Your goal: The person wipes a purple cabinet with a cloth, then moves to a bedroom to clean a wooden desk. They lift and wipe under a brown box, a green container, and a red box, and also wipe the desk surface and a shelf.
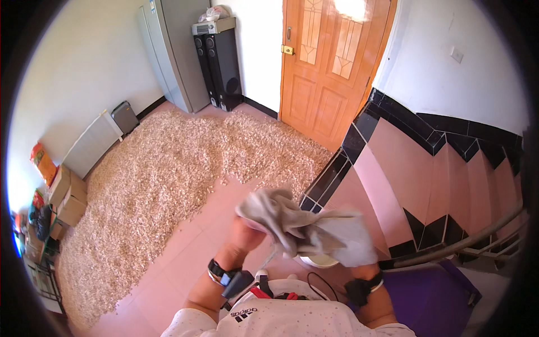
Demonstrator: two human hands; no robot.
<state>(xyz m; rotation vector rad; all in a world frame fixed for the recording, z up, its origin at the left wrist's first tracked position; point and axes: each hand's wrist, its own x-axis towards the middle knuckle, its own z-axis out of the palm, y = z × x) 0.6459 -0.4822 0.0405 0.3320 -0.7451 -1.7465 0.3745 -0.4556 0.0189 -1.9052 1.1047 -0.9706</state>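
A crumpled grey cloth (309,227) spans the space between my hands at waist height, slightly blurred. My left hand (247,236) grips its bunched left end, with folds standing up above the fingers. The cloth's right end drapes over my right hand (367,269), which holds it; the fingers there are hidden underneath. Below the cloth, part of a pale round container (320,262) shows on the floor. Each wrist wears a dark strapped device.
A wide layer of small, pale, dried pieces (168,177) covers much of the pink tile floor (189,248). Stairs (404,181) with a handrail (463,244) rise at right, above a purple surface (421,299). Cardboard boxes (71,202) line the left wall; a wooden door (324,97) stands ahead.
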